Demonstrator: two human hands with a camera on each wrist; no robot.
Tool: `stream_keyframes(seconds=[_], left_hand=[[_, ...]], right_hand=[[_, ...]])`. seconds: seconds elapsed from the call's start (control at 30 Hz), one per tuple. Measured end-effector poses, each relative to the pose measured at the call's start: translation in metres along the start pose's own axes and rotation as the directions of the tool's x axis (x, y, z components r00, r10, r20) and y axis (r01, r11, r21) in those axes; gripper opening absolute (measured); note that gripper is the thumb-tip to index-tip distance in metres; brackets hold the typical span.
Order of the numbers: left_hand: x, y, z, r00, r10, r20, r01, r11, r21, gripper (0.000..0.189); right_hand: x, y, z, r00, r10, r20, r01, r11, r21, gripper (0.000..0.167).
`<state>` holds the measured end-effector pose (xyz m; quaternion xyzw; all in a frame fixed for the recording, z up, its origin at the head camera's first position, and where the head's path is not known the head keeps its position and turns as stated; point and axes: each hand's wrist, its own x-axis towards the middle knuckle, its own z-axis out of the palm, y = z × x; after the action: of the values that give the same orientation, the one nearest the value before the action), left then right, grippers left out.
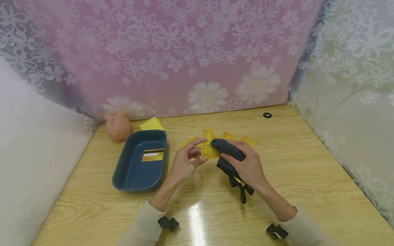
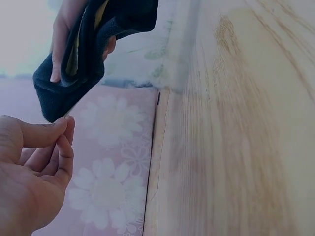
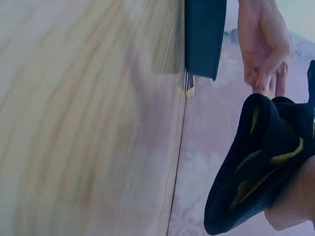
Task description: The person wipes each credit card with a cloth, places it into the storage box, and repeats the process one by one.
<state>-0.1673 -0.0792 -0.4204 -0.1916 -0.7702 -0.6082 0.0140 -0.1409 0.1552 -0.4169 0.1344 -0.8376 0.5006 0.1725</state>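
My right hand (image 1: 250,165) grips a folded dark cloth pouch (image 1: 229,149) above the table. Yellow shows within its folds in the right wrist view, and black straps (image 1: 242,194) dangle below. A yellow-orange card (image 1: 210,153) stands out from the pouch's left side. At that card's left edge, my left hand (image 1: 184,163) has its thumb and fingers curled; the left wrist view shows the fingertips pinched together right at the pouch's corner. Several similar cards lie on the table behind, among them an upright one (image 1: 208,133) and a slanted one (image 1: 247,140).
Left of my hands stands a dark blue tray (image 1: 116,179) with a card (image 1: 153,157) inside, its black stripe and white strip facing up. Behind it are a piggy bank (image 1: 117,127) and a yellow folded item (image 1: 153,124). A black disc (image 1: 267,115) lies far right.
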Motion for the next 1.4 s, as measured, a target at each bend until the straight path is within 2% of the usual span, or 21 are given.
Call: stream_keyframes(seconds=[0.17,0.37,0.53,0.6,0.8,0.97,1.1,1.2,1.27,1.4], left_hand=[[0.000,-0.001,-0.001,1.000,-0.004,0.000,0.004,1.000,-0.026,0.064],[-0.001,-0.002,-0.002,1.000,0.006,0.007,-0.006,0.999,-0.053,0.063],[0.000,-0.003,-0.003,0.999,0.035,0.013,-0.035,0.999,-0.022,0.061],[0.000,-0.004,-0.003,0.999,0.046,0.009,-0.046,0.999,-0.012,0.060],[0.001,-0.008,-0.003,0.998,0.069,-0.004,-0.069,0.994,-0.086,0.055],[0.002,-0.007,-0.004,0.998,0.038,-0.048,-0.042,0.995,-0.094,0.055],[0.001,-0.005,-0.004,0.996,-0.008,-0.094,0.001,0.997,-0.076,0.038],[0.001,-0.005,-0.003,0.993,-0.016,-0.116,0.009,0.998,-0.056,0.021],[0.001,-0.005,-0.003,0.993,0.003,-0.116,-0.009,0.999,-0.050,0.016],[0.002,-0.006,-0.002,0.993,0.044,-0.112,-0.051,0.997,-0.064,0.019]], right_hand=[[0.000,0.011,-0.011,0.999,0.029,-0.045,-0.030,0.999,-0.020,0.046],[0.003,0.022,-0.026,0.985,0.147,-0.095,-0.151,0.987,-0.046,0.049],[0.004,0.024,-0.036,0.971,0.214,-0.111,-0.221,0.974,-0.053,0.053],[0.004,0.023,-0.039,0.968,0.223,-0.116,-0.229,0.972,-0.050,0.054],[0.005,0.023,-0.043,0.967,0.218,-0.132,-0.226,0.973,-0.045,0.053],[0.004,0.023,-0.046,0.968,0.217,-0.129,-0.224,0.974,-0.038,0.053],[0.003,0.022,-0.047,0.967,0.224,-0.123,-0.228,0.973,-0.026,0.053],[0.003,0.021,-0.047,0.967,0.226,-0.120,-0.229,0.973,-0.015,0.053],[0.003,0.021,-0.047,0.966,0.227,-0.119,-0.230,0.973,-0.009,0.053],[0.002,0.021,-0.047,0.966,0.229,-0.121,-0.231,0.973,-0.005,0.053]])
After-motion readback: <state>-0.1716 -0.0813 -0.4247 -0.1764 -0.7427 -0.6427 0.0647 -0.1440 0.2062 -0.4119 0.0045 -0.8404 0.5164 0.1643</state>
